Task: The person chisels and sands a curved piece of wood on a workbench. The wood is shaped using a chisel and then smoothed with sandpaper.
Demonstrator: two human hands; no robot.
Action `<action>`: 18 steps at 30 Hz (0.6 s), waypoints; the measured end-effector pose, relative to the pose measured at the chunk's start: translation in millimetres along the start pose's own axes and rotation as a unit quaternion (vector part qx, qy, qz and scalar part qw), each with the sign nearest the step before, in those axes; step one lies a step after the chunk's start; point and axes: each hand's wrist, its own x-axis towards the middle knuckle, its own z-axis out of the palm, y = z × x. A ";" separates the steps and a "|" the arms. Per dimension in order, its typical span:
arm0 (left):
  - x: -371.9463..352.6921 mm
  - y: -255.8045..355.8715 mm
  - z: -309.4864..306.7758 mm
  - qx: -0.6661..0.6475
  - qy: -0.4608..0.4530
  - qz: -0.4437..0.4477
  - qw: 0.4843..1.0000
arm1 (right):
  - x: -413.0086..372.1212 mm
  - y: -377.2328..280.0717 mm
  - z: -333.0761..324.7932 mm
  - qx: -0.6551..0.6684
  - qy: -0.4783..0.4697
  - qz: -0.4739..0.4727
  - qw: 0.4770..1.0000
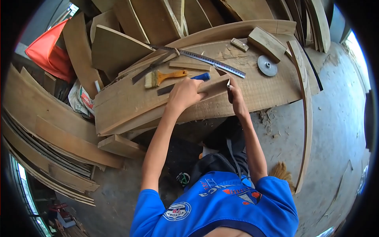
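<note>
Steadying a wood strip (215, 84) on the curved plank (130, 106), centre frame
I am pressing my left hand (185, 94) flat, fingers together, pinning the strip, while my right hand (237, 98) is gripping a small tool (229, 90) at its end

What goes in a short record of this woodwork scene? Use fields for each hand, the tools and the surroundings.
Left hand: left hand pressed on a wooden strip that lies on a curved board
Right hand: right hand grips a small tool at the strip's end; its kind is unclear
Tools on board: brush, ruler, disc, blue handle
Surroundings: stacked planks, concrete floor
</note>
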 end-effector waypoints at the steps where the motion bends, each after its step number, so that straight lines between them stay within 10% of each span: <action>1: 0.0 0.3 1.0 -0.005 0.003 -0.002 1.000 | 0.3 -3.2 -4.9 -0.043 -0.007 0.009 0.999; 18: 0.8 -2.0 -1.8 -0.006 -0.002 -0.006 1.000 | 25.0 -36.3 2.0 0.012 -0.113 -0.119 0.986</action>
